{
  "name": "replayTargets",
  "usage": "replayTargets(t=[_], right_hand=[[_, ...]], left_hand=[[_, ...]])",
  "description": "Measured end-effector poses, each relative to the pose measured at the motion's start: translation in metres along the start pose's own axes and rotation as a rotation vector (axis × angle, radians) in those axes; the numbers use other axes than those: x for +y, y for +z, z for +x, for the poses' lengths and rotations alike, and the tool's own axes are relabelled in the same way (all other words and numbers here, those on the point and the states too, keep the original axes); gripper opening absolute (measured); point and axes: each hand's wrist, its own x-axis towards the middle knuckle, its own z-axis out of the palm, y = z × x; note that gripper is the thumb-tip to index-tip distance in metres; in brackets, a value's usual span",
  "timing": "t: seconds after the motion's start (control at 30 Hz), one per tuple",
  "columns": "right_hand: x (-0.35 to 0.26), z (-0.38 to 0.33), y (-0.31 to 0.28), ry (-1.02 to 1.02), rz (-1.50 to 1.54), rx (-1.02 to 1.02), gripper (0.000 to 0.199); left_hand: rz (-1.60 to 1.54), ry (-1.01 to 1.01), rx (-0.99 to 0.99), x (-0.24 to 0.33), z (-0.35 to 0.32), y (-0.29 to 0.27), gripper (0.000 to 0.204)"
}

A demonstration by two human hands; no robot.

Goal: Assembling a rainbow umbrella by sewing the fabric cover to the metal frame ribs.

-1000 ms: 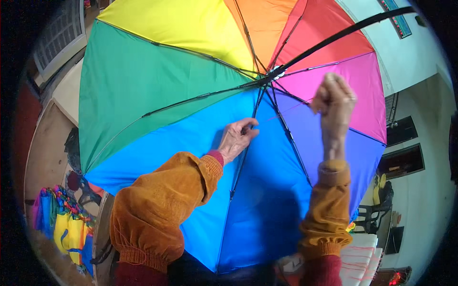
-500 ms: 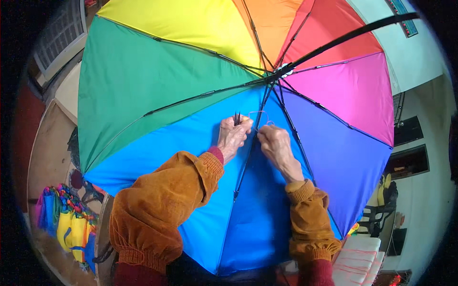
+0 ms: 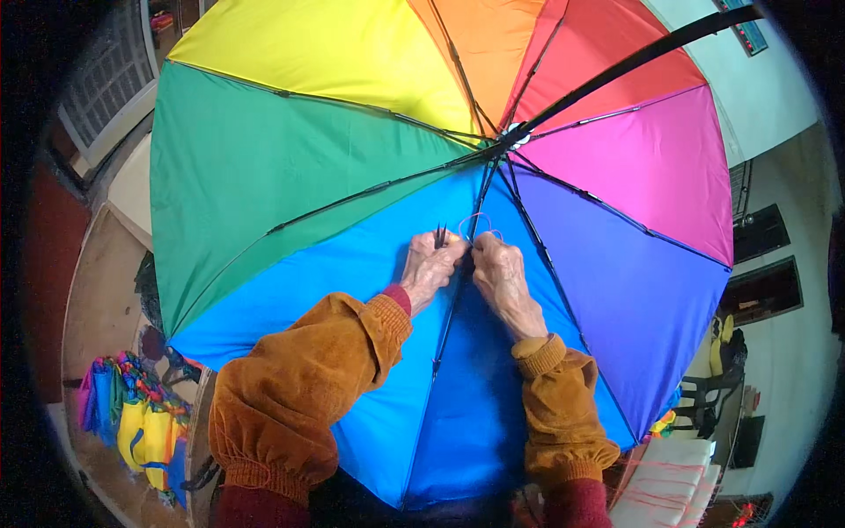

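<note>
An open umbrella [image 3: 290, 167] with panels in rainbow colours fills the middle, its inner side and black ribs facing me. My left hand [image 3: 429, 264] is closed around dark thread snips [image 3: 440, 236], whose two points stick up past the fingers. Its fingertips meet a rib [image 3: 451, 317] between the two blue panels. Just right of that rib, my right hand [image 3: 500, 273] pinches a thin pinkish thread [image 3: 475, 215], which loops above both hands. Whether a needle is in the fingers cannot be seen.
The black umbrella shaft [image 3: 634, 75] slants up to the right from the hub [image 3: 514, 135]. Folded colourful fabric [image 3: 132, 422] lies at the lower left. White blocks with red threads [image 3: 664, 484] stand at the lower right. A black chair [image 3: 704, 400] is behind them.
My right hand has come closer to the left one at the rib. The thread loop has shifted and narrowed. The whole view has shifted slightly.
</note>
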Motion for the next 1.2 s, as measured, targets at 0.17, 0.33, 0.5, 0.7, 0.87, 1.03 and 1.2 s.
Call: replayTargets(t=[0.17,0.33,0.5,0.7,0.87,1.03,1.2], right_hand=[[0.001,0.002,0.004,-0.02,0.119,0.066,0.012],[-0.004,0.002,0.0,-0.036,0.104,0.074,0.017],[-0.01,0.006,-0.016,0.009,0.292,-0.094,0.017],[0.014,0.011,0.001,0.074,0.199,0.196,0.012],[-0.001,0.039,-0.056,0.428,1.03,0.331,0.02],[0.014,0.033,-0.067,0.441,1.356,0.258,0.02],[0.024,0.028,-0.089,0.376,1.326,0.32,0.019]], left_hand=[[-0.103,-0.025,-0.074,0.001,0.002,0.0,0.02],[-0.051,-0.018,-0.016,0.002,0.0,0.005,0.021],[-0.074,-0.001,-0.007,0.0,-0.006,0.003,0.019],[-0.097,0.024,0.034,0.005,-0.003,0.018,0.014],[-0.352,-0.04,0.003,0.02,0.001,0.008,0.014],[-0.18,-0.036,0.003,0.017,0.004,0.003,0.012],[0.375,0.211,0.031,0.002,0.012,-0.001,0.012]])
